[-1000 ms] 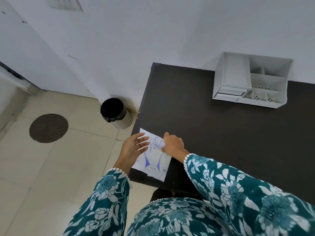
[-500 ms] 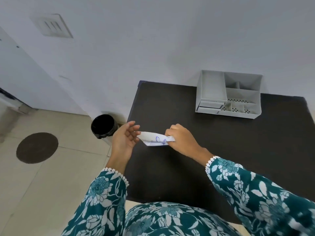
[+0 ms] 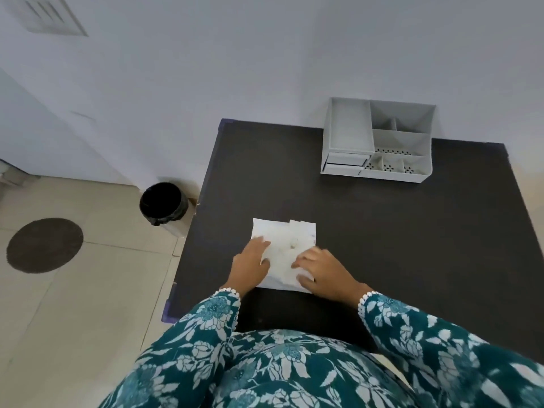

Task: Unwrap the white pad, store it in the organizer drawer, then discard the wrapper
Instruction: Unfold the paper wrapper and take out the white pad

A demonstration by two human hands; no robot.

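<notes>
The white pad (image 3: 284, 240), still in its wrapper, lies flat on the dark table (image 3: 382, 231) near the front left, plain white side up. A small flap sticks out at its far edge. My left hand (image 3: 250, 267) grips the pad's left edge, fingers on top. My right hand (image 3: 322, 270) holds its near right corner, fingers curled on the wrapper. Both hands are slightly blurred. The white organizer (image 3: 379, 113) stands at the back of the table against the wall. Its small drawer (image 3: 344, 164) at the lower left is shut.
A black-lined waste bin (image 3: 163, 203) stands on the tiled floor just left of the table's left edge. A round dark mat (image 3: 44, 245) lies further left on the floor. The wall runs right behind the table.
The pad was lifted off the table's left front corner, turned over between both hands, and now lies flat further in, printed side down. Both hands stayed on it.
</notes>
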